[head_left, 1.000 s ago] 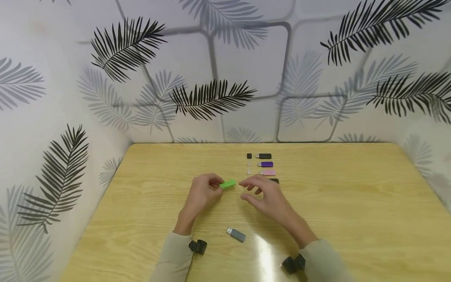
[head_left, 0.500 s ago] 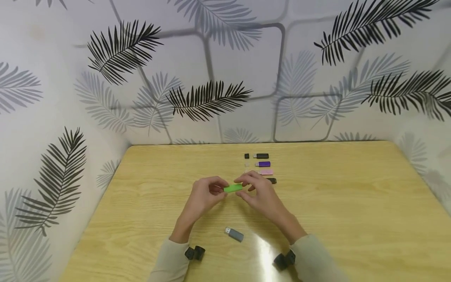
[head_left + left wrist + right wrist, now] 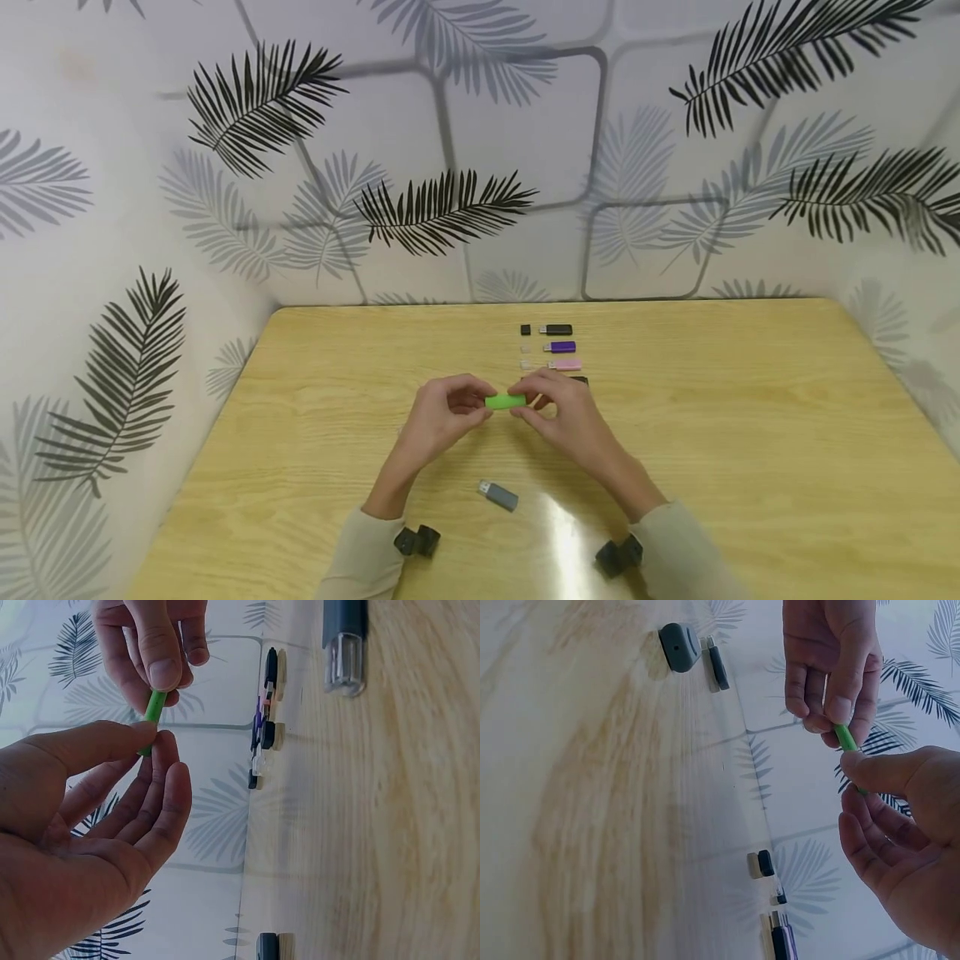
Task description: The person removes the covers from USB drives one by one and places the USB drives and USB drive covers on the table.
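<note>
Both hands meet on a small bright green USB stick (image 3: 506, 402), held level above the middle of the table. My left hand (image 3: 442, 417) pinches its left end between thumb and fingers. At the other end, my right hand (image 3: 566, 410) pinches it the same way. Fingertips cover both ends, so no plug shows. In the left wrist view the green stick (image 3: 155, 706) runs between the two thumbs. The right wrist view shows the green stick (image 3: 845, 737) mostly covered by fingers. Nearer the body, a grey USB stick (image 3: 501, 497) lies with its metal plug bare.
Behind the right hand lie a black USB stick (image 3: 558, 330), a purple one (image 3: 562, 347) and a pink one (image 3: 567, 365). Another dark stick (image 3: 581, 380) is partly hidden. A black cap (image 3: 525, 330) and clear caps (image 3: 525, 364) sit left of them. A patterned wall stands behind.
One second ago only my left hand held the green stick. My right hand has come in from the right and taken its other end. The stick has shifted slightly right and turned level.
</note>
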`<action>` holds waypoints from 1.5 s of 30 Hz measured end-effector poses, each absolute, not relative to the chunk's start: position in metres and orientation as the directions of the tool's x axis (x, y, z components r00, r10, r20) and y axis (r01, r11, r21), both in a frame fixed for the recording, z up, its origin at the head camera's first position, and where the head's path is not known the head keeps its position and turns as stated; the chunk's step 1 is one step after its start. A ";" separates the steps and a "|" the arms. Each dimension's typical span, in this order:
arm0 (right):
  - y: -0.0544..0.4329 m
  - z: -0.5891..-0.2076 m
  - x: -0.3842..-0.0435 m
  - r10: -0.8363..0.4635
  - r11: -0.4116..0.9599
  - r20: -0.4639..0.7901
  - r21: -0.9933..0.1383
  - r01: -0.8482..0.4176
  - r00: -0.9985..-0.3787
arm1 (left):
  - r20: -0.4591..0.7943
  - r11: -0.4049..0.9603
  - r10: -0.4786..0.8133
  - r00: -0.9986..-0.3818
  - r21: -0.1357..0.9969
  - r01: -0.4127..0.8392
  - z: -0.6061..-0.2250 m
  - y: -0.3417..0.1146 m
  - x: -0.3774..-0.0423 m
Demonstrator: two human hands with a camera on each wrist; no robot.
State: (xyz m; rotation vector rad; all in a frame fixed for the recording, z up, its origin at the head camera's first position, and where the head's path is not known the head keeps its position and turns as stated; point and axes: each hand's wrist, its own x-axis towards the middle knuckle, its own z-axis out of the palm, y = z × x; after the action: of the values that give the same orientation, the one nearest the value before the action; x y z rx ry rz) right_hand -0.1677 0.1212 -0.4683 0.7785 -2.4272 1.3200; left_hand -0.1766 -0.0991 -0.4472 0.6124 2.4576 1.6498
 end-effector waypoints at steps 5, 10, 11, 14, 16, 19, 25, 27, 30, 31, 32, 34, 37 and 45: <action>0.126 -0.465 -0.164 -0.331 0.446 0.479 -0.680 -0.582 -0.813 | 0.126 0.296 0.402 -0.907 0.919 0.259 -0.447 -0.097 -0.176; 0.129 -0.462 -0.160 -0.324 0.453 0.481 -0.677 -0.580 -0.815 | 0.140 0.285 0.420 -0.897 0.918 0.276 -0.445 -0.093 -0.174; 0.130 -0.462 -0.159 -0.323 0.456 0.482 -0.675 -0.580 -0.815 | 0.143 0.281 0.424 -0.894 0.918 0.280 -0.445 -0.093 -0.173; 0.132 -0.460 -0.157 -0.322 0.463 0.483 -0.670 -0.581 -0.814 | 0.150 0.278 0.430 -0.890 0.916 0.288 -0.444 -0.092 -0.172; 0.133 -0.459 -0.155 -0.323 0.463 0.484 -0.669 -0.582 -0.813 | 0.154 0.277 0.430 -0.889 0.915 0.293 -0.444 -0.091 -0.171; 0.134 -0.457 -0.153 -0.321 0.460 0.490 -0.667 -0.586 -0.810 | 0.162 0.272 0.429 -0.889 0.915 0.298 -0.443 -0.090 -0.169; 0.138 -0.454 -0.150 -0.325 0.460 0.497 -0.660 -0.594 -0.805 | 0.189 0.265 0.431 -0.882 0.908 0.324 -0.441 -0.086 -0.167; 0.139 -0.453 -0.149 -0.328 0.459 0.502 -0.656 -0.599 -0.801 | 0.192 0.263 0.433 -0.881 0.908 0.327 -0.441 -0.085 -0.166; 0.141 -0.452 -0.148 -0.339 0.449 0.511 -0.651 -0.613 -0.790 | 0.191 0.253 0.434 -0.881 0.912 0.322 -0.440 -0.084 -0.165; 0.142 -0.452 -0.148 -0.343 0.444 0.512 -0.651 -0.616 -0.787 | 0.189 0.252 0.434 -0.881 0.913 0.320 -0.440 -0.084 -0.164; 0.143 -0.452 -0.148 -0.347 0.437 0.515 -0.651 -0.621 -0.784 | 0.189 0.251 0.434 -0.881 0.914 0.320 -0.440 -0.084 -0.164; 0.145 -0.452 -0.147 -0.356 0.424 0.517 -0.653 -0.628 -0.778 | 0.191 0.249 0.436 -0.880 0.913 0.321 -0.440 -0.083 -0.163; 0.149 -0.452 -0.147 -0.367 0.414 0.522 -0.650 -0.637 -0.770 | 0.202 0.243 0.439 -0.875 0.911 0.332 -0.441 -0.081 -0.162; 0.157 -0.445 -0.147 -0.391 0.387 0.549 -0.630 -0.673 -0.739 | 0.250 0.196 0.445 -0.860 0.910 0.366 -0.442 -0.078 -0.161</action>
State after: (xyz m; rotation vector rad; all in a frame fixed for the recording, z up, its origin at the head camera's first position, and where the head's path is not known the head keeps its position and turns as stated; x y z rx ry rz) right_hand -0.1471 0.1571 -0.4454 0.9312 -2.3400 1.2807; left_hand -0.1607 -0.0783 -0.4421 0.8069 2.3749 1.7749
